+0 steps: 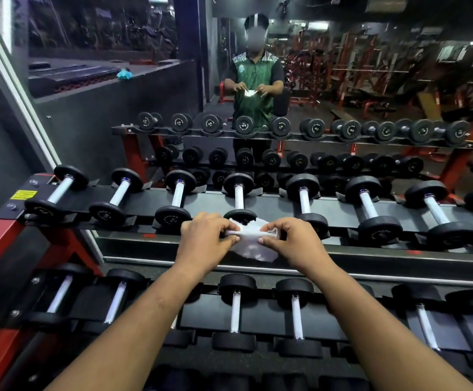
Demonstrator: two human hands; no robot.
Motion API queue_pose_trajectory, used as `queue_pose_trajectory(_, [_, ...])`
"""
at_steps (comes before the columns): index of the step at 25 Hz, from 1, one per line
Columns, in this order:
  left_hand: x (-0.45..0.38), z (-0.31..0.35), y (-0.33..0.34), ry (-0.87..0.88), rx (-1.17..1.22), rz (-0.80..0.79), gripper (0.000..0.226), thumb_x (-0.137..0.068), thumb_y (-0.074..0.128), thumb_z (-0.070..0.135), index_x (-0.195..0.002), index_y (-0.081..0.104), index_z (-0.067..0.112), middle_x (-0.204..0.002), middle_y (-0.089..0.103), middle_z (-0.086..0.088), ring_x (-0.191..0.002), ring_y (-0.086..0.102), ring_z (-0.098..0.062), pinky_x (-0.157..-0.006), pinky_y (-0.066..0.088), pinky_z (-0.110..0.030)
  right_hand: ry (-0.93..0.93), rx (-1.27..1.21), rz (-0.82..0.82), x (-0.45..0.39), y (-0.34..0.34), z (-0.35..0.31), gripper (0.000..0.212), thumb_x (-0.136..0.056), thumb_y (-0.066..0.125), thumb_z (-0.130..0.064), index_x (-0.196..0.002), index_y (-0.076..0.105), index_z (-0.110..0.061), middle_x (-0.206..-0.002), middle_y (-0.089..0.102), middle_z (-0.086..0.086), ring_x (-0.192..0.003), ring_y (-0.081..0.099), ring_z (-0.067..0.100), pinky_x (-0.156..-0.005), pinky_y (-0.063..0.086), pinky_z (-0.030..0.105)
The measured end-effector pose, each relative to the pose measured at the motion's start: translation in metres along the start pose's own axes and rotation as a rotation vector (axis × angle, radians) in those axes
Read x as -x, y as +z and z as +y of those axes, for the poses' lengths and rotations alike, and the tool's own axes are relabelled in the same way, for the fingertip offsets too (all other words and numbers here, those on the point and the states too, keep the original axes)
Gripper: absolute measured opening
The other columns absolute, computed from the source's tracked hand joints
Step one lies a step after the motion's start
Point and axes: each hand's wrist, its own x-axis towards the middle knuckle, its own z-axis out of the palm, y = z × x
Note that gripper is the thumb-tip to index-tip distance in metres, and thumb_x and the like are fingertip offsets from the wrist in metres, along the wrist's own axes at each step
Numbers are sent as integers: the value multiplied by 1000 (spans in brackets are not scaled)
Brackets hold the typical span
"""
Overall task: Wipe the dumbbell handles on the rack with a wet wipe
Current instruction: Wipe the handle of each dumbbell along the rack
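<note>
My left hand (205,234) and right hand (288,239) each pinch 1 end of the thin white wet wipe (253,244), stretched between them. I should open it flat first — then wrap it around the shiny steel handle (239,197) of the black dumbbell just beyond my fingers. My hands hide that dumbbell's near end; the wipe's folds are hard to read.

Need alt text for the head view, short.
Two hands, left hand and right hand, each pinch an end of a white wet wipe, stretching it above a dumbbell rack. Dumbbells with pale handles lie in rows on it; a mirror behind reflects the person and gym.
</note>
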Motion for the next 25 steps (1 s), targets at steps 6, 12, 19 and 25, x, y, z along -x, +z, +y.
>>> queue_pose_trajectory(6, [-9,-9,-9,191,22,-132,5,-88,72,35,-90,68,37,-105,66,18,-112,57,-9,-116,29,-49,-80,583,-268,3,-14,-10,75,-76,57,-78,-138,42,-39,-156,30,0,-151,13,26,-119,15,60])
queue_pose_trajectory(12, [-20,-14,-24,83,424,-246,12,-87,77,18,-95,75,27,-80,74,7,-72,64,-5,-72,54,-33,-193,278,-351,-2,6,-20,18,-91,67,-39,-95,59,-24,-88,69,-3,-82,67,21,-73,54,43])
queue_pose_trajectory(19, [-28,-19,-43,35,525,-549,23,-82,84,11,-103,75,16,-90,77,-9,-85,71,-18,-84,58,-42,-101,-51,-472,2,4,-20,42,-88,73,-42,-126,60,-30,-117,67,-15,-106,61,-2,-92,49,20])
queue_pose_trajectory(25, [-14,-16,-24,-191,874,-327,37,-89,75,27,-122,65,11,-100,74,1,-91,69,-5,-78,52,-16,137,-638,-310,6,26,-21,15,-95,67,-12,-106,68,-1,-98,75,15,-84,68,22,-73,54,33])
